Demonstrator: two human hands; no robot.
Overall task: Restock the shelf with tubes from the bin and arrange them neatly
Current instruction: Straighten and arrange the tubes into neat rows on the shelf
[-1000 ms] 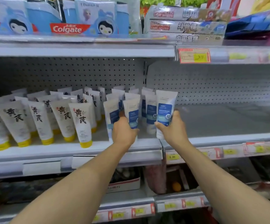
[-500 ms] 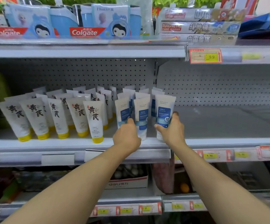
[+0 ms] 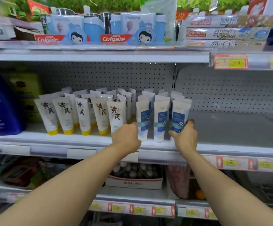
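Head view, looking at a shop shelf.

Left hand up at the front edge of the shelf, fingers curled round the bottom of the left blue-label tube. Grip tight on that tube, low down near its cap.

Right hand just beside it, thumb on one side and fingers on the other side of the right blue-label tube. Grip tight on that tube too, at its lower end.

Middle blue-label tube standing alone between the two hands, cap down, touched by no hand.

All three tubes upright in one front row, caps on the shelf, more white tubes with blue labels lined up behind them.

Left of these, rows of yellow-cap tubes with big black letters, standing cap down and leaning back a little. Nearest one just beside the left hand.

Big blue bottle at the far left end of the same shelf.

Bare grey shelf floor to the right of the right hand.

Up above, Colgate boxes with penguin pictures on the top shelf, and a yellow price tag reading 9.9 on the rail to the right.

Down below, a cardboard box on the lower shelf, between the two arms.
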